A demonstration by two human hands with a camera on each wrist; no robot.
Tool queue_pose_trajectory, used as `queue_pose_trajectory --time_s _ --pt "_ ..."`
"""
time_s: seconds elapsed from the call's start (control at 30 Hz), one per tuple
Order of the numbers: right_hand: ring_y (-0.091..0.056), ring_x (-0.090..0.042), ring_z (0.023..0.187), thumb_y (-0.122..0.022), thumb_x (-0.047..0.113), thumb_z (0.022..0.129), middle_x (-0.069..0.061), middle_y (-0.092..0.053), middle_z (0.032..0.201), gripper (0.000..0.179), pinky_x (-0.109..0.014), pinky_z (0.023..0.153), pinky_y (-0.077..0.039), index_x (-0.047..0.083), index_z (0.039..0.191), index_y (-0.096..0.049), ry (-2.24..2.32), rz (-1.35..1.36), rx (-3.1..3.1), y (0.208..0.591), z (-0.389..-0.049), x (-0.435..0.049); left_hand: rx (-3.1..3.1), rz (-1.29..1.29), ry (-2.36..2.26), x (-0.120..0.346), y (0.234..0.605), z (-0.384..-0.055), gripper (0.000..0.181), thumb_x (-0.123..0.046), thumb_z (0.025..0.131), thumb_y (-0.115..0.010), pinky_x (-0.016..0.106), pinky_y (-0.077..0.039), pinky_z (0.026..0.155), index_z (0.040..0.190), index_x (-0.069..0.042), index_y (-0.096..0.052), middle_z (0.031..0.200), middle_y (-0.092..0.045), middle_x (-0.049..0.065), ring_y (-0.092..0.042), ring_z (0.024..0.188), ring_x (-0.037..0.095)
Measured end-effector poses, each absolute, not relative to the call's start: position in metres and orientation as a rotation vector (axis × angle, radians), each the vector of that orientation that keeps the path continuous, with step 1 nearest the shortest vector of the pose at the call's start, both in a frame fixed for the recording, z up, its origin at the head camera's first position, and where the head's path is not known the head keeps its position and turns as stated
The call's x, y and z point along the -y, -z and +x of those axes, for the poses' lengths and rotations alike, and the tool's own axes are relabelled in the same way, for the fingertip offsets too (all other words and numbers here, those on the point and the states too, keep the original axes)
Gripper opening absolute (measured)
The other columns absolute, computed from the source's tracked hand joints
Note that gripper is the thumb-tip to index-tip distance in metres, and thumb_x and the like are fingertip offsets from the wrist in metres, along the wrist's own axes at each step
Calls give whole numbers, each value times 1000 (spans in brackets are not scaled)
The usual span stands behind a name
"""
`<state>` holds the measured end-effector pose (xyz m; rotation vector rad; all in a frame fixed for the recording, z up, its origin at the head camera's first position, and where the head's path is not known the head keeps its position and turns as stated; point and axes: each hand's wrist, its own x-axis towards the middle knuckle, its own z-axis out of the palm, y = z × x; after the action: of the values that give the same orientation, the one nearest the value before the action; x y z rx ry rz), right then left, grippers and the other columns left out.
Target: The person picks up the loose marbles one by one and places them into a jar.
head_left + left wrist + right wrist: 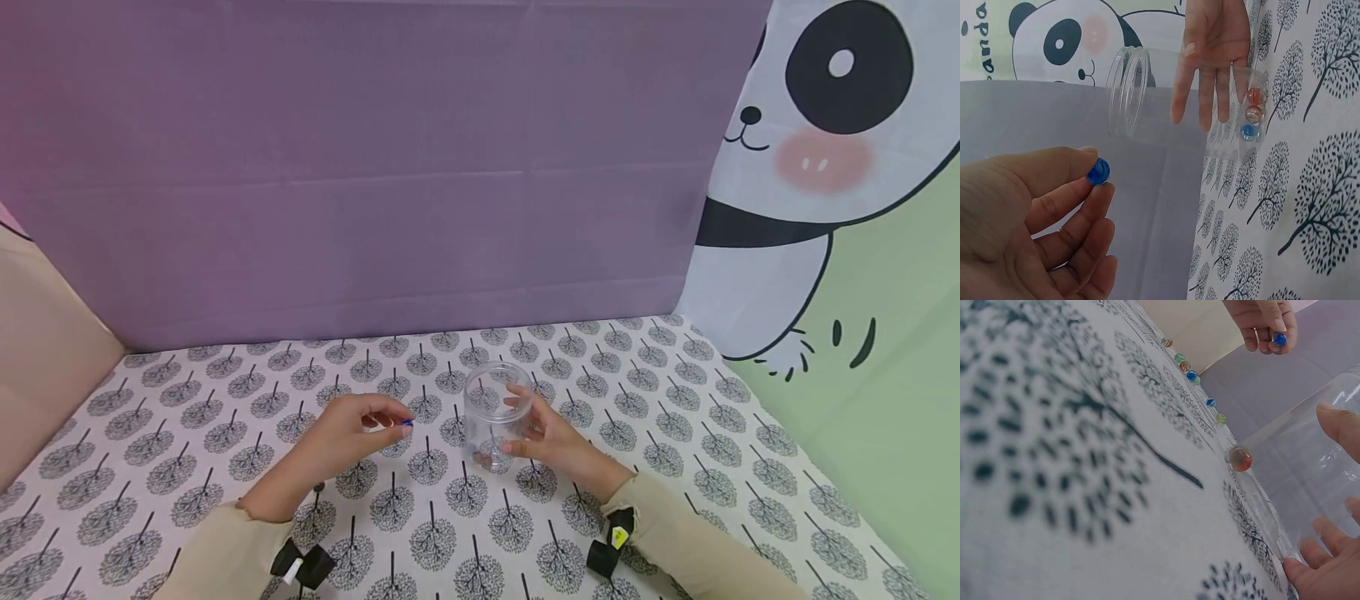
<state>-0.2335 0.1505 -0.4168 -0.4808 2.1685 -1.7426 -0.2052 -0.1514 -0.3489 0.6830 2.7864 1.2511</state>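
Note:
My left hand pinches a blue glass marble between thumb and fingertips, a short way left of a clear plastic jar. The jar stands upright on the table with its mouth uncovered. Around its right side is my right hand, thumb on the near side and fingers toward the far side, holding it. At the jar's bottom lie a red marble, a pale brownish marble and another blue marble. An orange-red marble shows through the jar wall in the right wrist view.
Several loose marbles lie strung out across the table in the right wrist view. A tree-patterned cloth covers the table. Behind it hangs a purple cloth, with a panda-printed wall at the right.

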Motion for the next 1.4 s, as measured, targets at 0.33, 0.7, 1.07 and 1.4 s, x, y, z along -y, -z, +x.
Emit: queue_pose_trajectory --time_s 0.33,0.7,1.07,1.4 --pt "-26 -40 137 -75 22 79 -11 -27 152 91 -50 109 -25 24 150 -18 1747 -517 -2148 418 -234 -152 -2730 738 -1309 139 354 -210 17 -15 86 -68 33 -48 80 101 -9 -71 97 -68 -1 -58 85 13" --pt "-28 -40 136 -76 24 77 -9 -27 152 91 -51 108 -26 27 149 -20 1735 -492 -2174 416 -233 -151 -2727 677 -1286 124 351 -211 15 -17 85 -69 34 -46 81 100 -13 -71 95 -67 -6 -57 87 12" --pt "-29 -42 135 -76 23 78 -12 -27 152 91 -51 108 -28 26 149 -20 1742 -489 -2170 417 -234 -151 -2741 722 -1285 115 346 -213 13 -16 86 -68 36 -47 84 98 -16 -71 96 -67 -7 -57 87 11" --pt "-27 -40 136 -75 21 80 -13 -26 152 89 -50 109 -24 23 150 -20 1732 -491 -2168 416 -234 -151 -2751 766 -1305 108 341 -217 14 -14 85 -69 35 -47 82 98 -12 -71 95 -67 -6 -58 86 12"
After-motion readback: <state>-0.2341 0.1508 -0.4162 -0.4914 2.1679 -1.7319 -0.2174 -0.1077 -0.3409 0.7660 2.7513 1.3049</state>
